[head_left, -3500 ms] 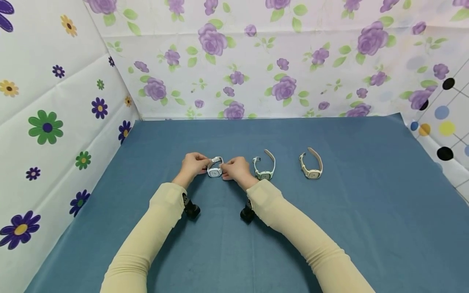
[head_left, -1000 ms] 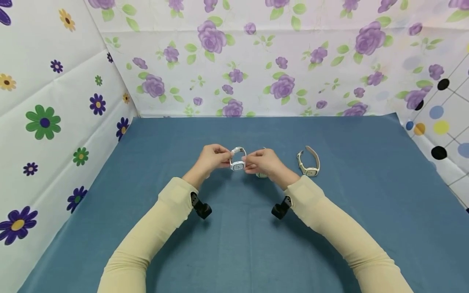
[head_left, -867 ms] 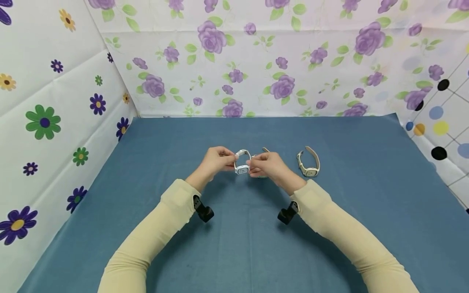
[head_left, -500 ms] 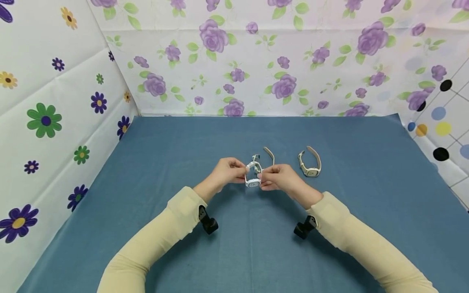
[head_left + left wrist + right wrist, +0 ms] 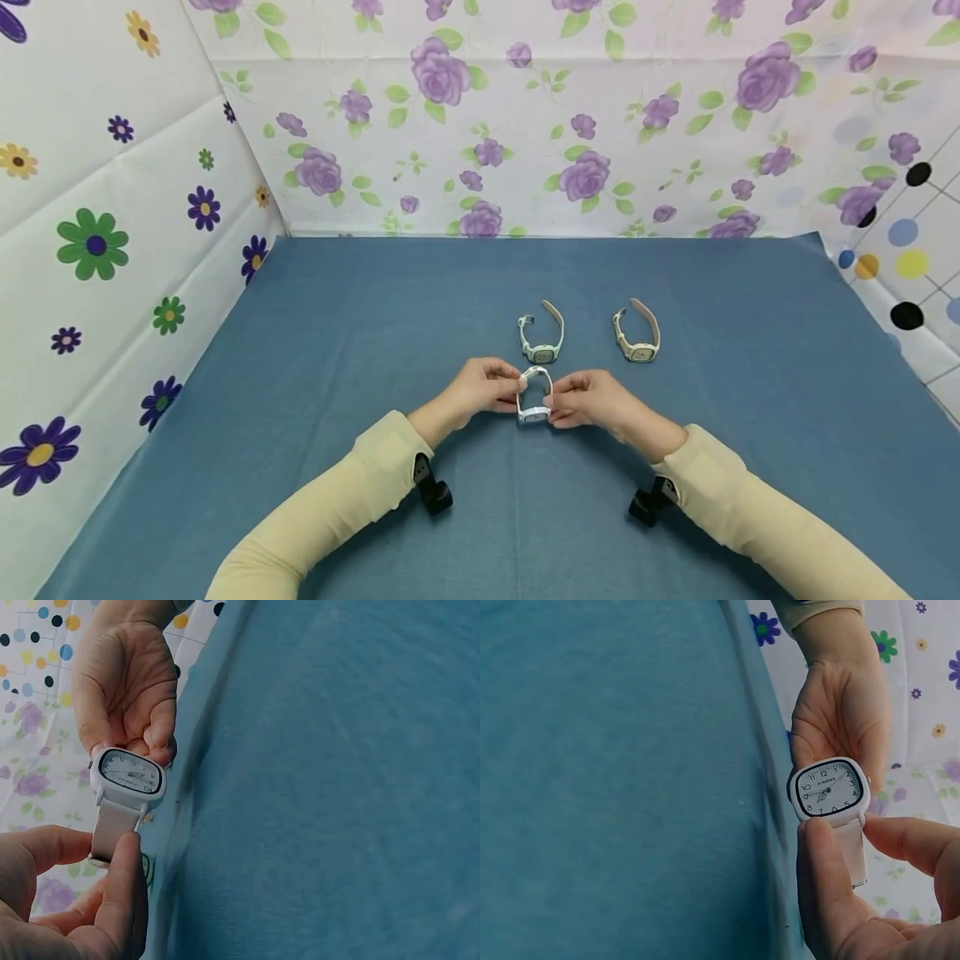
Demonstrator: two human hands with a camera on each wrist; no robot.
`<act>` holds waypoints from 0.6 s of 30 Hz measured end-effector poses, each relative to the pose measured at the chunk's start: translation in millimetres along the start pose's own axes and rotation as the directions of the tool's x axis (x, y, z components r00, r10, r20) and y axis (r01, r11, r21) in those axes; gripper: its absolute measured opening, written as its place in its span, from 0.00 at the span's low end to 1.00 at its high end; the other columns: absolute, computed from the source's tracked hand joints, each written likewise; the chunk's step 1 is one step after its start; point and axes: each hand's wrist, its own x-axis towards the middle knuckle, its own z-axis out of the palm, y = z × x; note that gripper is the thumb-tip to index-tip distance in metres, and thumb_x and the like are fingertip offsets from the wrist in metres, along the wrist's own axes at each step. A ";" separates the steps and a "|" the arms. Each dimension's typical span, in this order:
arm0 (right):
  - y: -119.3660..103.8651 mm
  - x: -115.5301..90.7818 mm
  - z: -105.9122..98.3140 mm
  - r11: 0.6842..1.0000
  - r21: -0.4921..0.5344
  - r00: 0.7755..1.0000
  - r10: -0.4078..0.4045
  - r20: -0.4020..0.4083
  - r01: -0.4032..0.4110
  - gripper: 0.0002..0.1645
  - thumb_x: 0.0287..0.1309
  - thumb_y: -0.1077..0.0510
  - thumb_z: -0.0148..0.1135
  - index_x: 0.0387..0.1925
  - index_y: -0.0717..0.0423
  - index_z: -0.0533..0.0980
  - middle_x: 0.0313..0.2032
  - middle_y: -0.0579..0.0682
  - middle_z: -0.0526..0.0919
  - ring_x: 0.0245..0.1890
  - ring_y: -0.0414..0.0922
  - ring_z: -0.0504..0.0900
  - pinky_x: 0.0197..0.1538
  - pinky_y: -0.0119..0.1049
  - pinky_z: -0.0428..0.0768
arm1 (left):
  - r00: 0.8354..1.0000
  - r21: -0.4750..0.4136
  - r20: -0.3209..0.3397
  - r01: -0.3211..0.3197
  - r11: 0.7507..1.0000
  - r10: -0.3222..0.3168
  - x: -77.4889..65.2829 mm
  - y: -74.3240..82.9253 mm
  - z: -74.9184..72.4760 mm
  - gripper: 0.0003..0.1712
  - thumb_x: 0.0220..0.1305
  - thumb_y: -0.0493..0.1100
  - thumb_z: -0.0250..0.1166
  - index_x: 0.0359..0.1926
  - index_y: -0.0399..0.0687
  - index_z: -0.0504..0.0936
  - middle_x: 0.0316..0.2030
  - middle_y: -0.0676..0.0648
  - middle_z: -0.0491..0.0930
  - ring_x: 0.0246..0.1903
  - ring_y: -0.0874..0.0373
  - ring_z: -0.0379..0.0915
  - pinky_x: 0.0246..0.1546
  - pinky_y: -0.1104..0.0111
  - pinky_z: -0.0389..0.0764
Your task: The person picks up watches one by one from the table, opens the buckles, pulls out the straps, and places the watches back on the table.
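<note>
Between the two hands is a white wristwatch (image 5: 535, 414), its strap closed into a loop. My left hand (image 5: 486, 387) pinches the left side of the strap between thumb and fingers. On the other side, my right hand (image 5: 592, 398) pinches the watch near its case. Both wrist views show the white dial with dark numerals and a black inner border; the strap (image 5: 115, 829) runs down from the case between the left fingertips. Just behind lies a pale green wristwatch (image 5: 543, 353), strap undone and curved upward.
A beige wristwatch (image 5: 642, 352) with an undone strap lies to the right of the green one. A blue cloth (image 5: 375, 292) covers the table. Flowered sheets (image 5: 480, 125) rise at the back and left, and a dotted one (image 5: 922, 275) at the right.
Both hands have carried the closed white watch from the left of the row rightward, then toward the front. The green watch, partly covered before, now shows fully.
</note>
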 end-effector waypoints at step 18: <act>13.2 -6.8 0.0 0.999 -0.028 0.999 -0.017 0.037 0.018 0.19 0.61 0.62 0.60 0.45 0.76 0.73 0.31 0.54 0.83 0.33 0.43 0.84 0.43 0.39 0.86 | 0.995 0.067 0.093 -0.026 0.997 0.020 -3.8 -8.8 3.5 0.12 0.65 0.33 0.59 0.47 0.29 0.78 0.38 0.36 0.81 0.29 0.60 0.79 0.38 0.62 0.86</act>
